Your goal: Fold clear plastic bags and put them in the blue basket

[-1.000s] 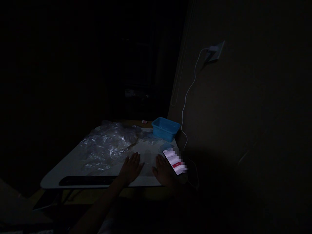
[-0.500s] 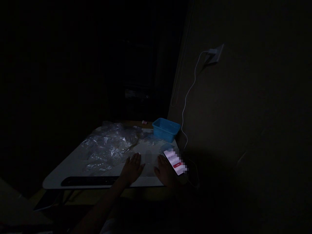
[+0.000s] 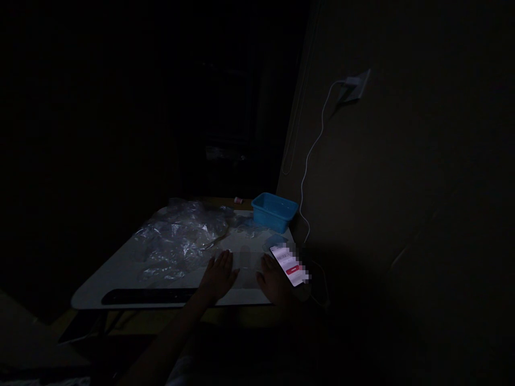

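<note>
My left hand (image 3: 219, 276) lies flat on the white table (image 3: 100, 273), fingers stretched forward and thumb pointing right. Across from it, my right hand (image 3: 272, 279) rests with its fingers extended, close beside a lit phone (image 3: 289, 266). Between the two hands a thin, clear plastic sheet or bag (image 3: 246, 265) is spread on the tabletop, and both hands touch its sides. A big heap of crumpled clear plastic bags (image 3: 181, 236) covers the table's left part. The room is dark, so fine detail is hard to see.
A blue plastic basket (image 3: 273, 212) stands at the table's back right corner, near a small pink-and-white object (image 3: 238, 200). A white cable (image 3: 308, 161) runs down the wall from a socket (image 3: 356, 88). A dark slot or bar (image 3: 148, 296) lines the table's front edge.
My right hand has shifted very slightly, its thumb nearer the fingers. The left hand stays in place, and the view has tilted a little.
</note>
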The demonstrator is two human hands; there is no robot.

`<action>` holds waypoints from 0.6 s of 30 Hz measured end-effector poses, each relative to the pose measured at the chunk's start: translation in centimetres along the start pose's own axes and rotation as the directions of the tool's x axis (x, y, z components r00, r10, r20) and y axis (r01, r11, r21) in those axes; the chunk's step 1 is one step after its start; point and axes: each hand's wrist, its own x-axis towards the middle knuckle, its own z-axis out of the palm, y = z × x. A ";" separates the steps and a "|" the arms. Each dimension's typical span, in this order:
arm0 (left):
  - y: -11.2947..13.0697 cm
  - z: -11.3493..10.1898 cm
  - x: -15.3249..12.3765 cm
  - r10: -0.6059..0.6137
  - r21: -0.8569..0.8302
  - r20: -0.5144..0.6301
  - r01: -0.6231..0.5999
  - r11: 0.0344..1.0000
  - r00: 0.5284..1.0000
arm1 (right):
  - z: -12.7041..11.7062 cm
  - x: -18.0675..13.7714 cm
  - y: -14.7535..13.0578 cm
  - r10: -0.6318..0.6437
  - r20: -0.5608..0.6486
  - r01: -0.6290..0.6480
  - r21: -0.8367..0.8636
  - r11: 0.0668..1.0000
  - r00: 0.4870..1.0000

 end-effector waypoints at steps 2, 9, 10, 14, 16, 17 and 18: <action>0.0 0.0 0.0 0.003 0.004 0.002 -0.003 1.000 1.000 | 0.0 0.0 0.0 -0.005 -0.007 0.005 0.000 1.000 1.000; 0.0 0.0 -0.1 0.009 0.015 -0.013 -0.009 1.000 1.000 | -0.1 0.0 -0.1 0.000 0.005 0.000 0.001 1.000 1.000; 0.0 0.0 0.0 0.011 0.009 -0.019 -0.011 1.000 1.000 | -0.1 0.0 -0.1 0.001 0.008 -0.001 0.002 1.000 1.000; 0.0 0.0 0.0 0.014 -0.002 -0.025 -0.014 1.000 1.000 | -0.2 0.0 -0.1 0.001 0.006 -0.001 0.002 1.000 1.000; 0.0 0.0 0.0 0.009 -0.001 -0.021 -0.009 1.000 1.000 | -0.2 0.0 -0.2 -0.006 0.005 0.006 0.002 1.000 1.000; 0.0 -0.1 0.0 0.006 -0.002 -0.021 -0.006 1.000 1.000 | -0.3 0.0 -0.2 -0.007 0.007 0.007 0.003 1.000 1.000; 0.0 -0.1 -0.1 0.005 -0.004 -0.021 -0.005 1.000 1.000 | -0.3 0.0 -0.2 -0.004 0.008 0.004 0.005 1.000 1.000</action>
